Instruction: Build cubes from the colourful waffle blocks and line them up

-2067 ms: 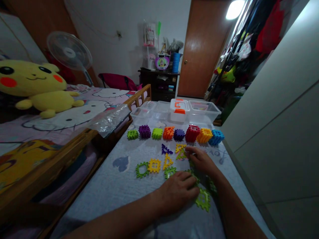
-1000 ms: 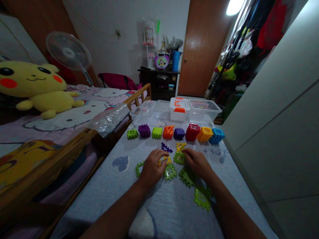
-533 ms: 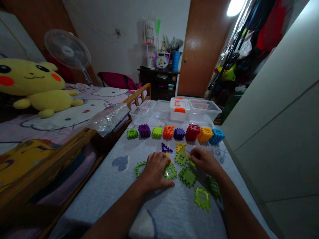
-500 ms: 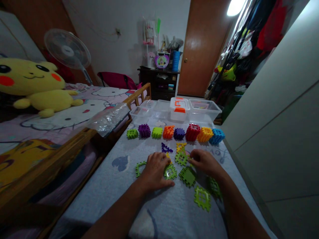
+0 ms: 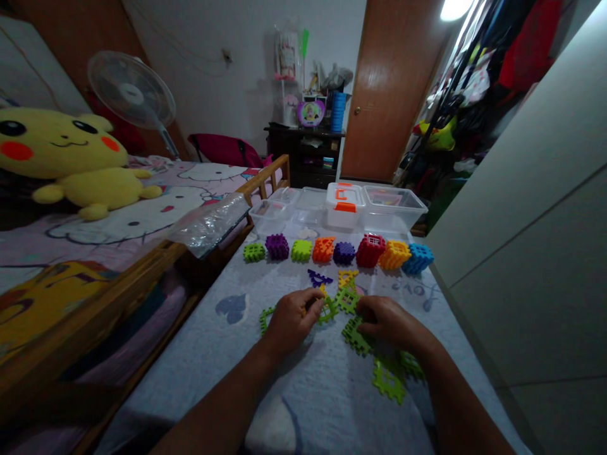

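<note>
My left hand [image 5: 294,317] is closed, thumb and finger pinching a green window tile [image 5: 328,310] that stands tilted off the cloth. A green lattice tile [image 5: 347,301] lies just right of it. My right hand [image 5: 391,323] has its fingers curled together at that tile's right edge, over the corner of a solid green tile [image 5: 355,338]; what they grip is hidden. Beyond the hands lie a purple triangle piece [image 5: 320,278] and a yellow triangle piece [image 5: 348,279]. A green frame piece [image 5: 266,318] is partly covered by my left hand. Nearer me is another green window tile [image 5: 389,380].
Stacks of coloured tiles, among them a red stack [image 5: 370,251] and a purple stack [image 5: 277,247], line the table [image 5: 237,379]. Behind them stand clear plastic bins [image 5: 396,205] and a lidded box [image 5: 344,205]. A wooden bed rail [image 5: 156,272] runs along the left.
My left hand has closed on the green window tile and tilted it up. My right hand has come slightly nearer, over the solid green tile. The purple triangle has shifted its angle.
</note>
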Available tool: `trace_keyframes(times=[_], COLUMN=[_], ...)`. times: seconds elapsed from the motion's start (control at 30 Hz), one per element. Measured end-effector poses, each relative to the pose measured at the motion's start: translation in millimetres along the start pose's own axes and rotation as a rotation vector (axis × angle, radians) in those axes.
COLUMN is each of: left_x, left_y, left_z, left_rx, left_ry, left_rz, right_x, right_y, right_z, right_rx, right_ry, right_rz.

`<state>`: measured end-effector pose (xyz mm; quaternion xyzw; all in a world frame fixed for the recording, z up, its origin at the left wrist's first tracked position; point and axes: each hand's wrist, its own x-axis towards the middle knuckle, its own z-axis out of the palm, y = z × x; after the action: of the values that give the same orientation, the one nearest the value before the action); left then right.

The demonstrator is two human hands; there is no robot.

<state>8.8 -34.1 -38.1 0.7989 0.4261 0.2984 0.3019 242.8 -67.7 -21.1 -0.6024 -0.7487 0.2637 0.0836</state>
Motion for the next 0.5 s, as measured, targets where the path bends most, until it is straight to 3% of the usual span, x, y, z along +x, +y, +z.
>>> trace_keyframes(times=[0.07, 0.27, 0.5], left_x=[2, 3, -2], left_y=[-2, -12, -15], left_z=[-1, 3, 4], left_rx=[-0.020, 0.296, 0.421], left_ry=[-0.019, 0.050, -0.118], left_rz=[-0.037, 0.117, 0.128], right_x=[1, 2, 4], right_y=[1, -1, 4], right_z=[2, 2, -4], right_rx=[-0.001, 0.047, 0.178], right_ry=[0.024, 0.071, 0.249], right_rz=[-0.022, -0.039, 0.011])
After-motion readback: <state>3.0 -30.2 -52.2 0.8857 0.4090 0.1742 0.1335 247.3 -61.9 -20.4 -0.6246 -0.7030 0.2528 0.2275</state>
